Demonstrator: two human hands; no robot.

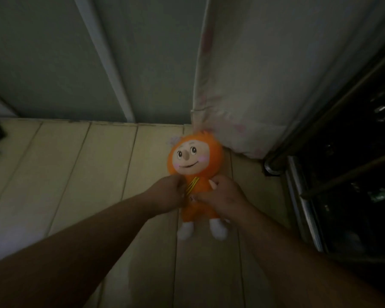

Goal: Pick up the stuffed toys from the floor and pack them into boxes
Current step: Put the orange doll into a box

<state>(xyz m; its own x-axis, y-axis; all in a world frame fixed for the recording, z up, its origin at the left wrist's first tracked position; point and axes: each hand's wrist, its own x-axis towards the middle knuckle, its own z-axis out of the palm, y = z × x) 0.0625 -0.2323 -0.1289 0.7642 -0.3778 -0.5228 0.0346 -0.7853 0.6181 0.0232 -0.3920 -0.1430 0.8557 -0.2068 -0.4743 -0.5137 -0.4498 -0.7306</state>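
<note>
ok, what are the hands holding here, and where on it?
Both hands grip the orange stuffed toy by its torso, just below the head: left hand on one flank, right hand on the other.

One head-worn wide-angle camera looks forward and down, close above the floor (76, 174).

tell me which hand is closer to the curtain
Right. The right hand holds the orange toy on its side nearest the curtain; the left hand holds the toy's far side, farther away.
</note>
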